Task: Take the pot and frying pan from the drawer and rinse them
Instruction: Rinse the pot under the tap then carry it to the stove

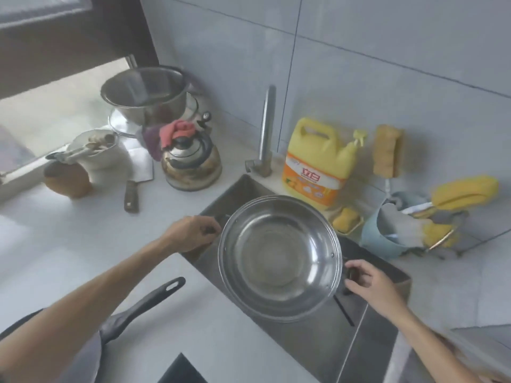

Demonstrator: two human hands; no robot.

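A shiny steel pot [279, 258] hangs over the sink [367, 327], its open mouth tilted toward me. My left hand [190, 236] grips the dark side handle on its left. My right hand [367, 280] grips the dark handle on its right. The frying pan [138, 308] lies on the white counter at the lower left, its long dark handle pointing up and right; my left forearm covers most of the pan itself.
The tap [266, 134] stands behind the sink, with a yellow detergent jug [318, 164] to its right. A kettle [190, 161], a knife [132, 189], stacked steel bowls [143, 92] and a utensil cup [96, 153] stand at the left. Sponges and a blue holder [384, 239] sit at the right.
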